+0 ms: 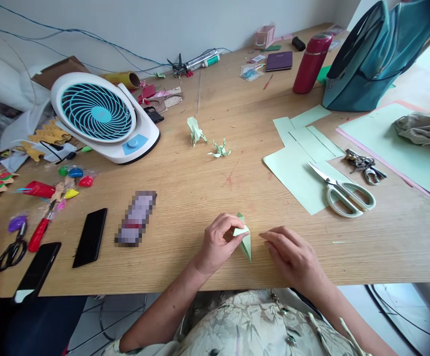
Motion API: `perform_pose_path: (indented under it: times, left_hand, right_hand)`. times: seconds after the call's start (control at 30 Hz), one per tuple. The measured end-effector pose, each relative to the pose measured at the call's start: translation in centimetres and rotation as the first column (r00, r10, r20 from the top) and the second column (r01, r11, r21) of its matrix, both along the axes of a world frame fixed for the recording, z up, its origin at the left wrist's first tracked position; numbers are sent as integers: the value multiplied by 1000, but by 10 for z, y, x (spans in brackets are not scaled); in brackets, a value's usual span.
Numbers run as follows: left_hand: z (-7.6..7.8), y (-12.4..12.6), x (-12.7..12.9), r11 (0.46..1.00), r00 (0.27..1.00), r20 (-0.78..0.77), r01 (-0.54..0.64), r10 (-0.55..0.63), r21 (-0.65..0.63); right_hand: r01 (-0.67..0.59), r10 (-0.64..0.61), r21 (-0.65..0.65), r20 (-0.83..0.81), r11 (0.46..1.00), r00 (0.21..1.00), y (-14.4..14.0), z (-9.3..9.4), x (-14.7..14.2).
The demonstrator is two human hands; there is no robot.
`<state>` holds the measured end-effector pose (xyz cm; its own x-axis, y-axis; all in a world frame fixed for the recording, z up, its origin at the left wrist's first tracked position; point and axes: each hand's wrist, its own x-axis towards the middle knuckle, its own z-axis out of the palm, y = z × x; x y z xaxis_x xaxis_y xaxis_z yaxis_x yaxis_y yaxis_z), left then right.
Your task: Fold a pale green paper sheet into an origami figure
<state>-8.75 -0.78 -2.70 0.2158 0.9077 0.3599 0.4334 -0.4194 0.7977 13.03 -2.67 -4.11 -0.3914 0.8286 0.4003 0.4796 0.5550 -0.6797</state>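
Folded paper: we see a small pale green folded paper (245,240) lying on the tabletop (185,198), near its front edge, between both hands.
Left hand: our left hand (218,242) has its fingers (233,225) curled closed on the upper part of the paper, pinching it.
Right hand: our right hand (292,254) rests flat just beside the paper, fingers loosely open and holding nothing.
Behind: two finished green paper figures (196,131) stand further back.
Right side: scissors (343,190) lie on green paper sheets (292,168), keys (365,165) beside.
Left side: a white fan (102,116), two black phones (91,237).
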Motion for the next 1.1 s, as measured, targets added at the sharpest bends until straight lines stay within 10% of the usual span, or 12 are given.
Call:
perform_pose_path:
  times: [0.3, 1.1]
  left_hand:
    - [-4, -2, -8, 997, 991, -113, 70, -72, -26]
    - [-7, -7, -7, 994, 991, -111, 64, -74, -93]
  right_hand:
    - [-146, 110, 96, 308, 985, 945, -5, -1, -5]
    - [-142, 128, 24, 295, 990, 947, -1, 1, -9]
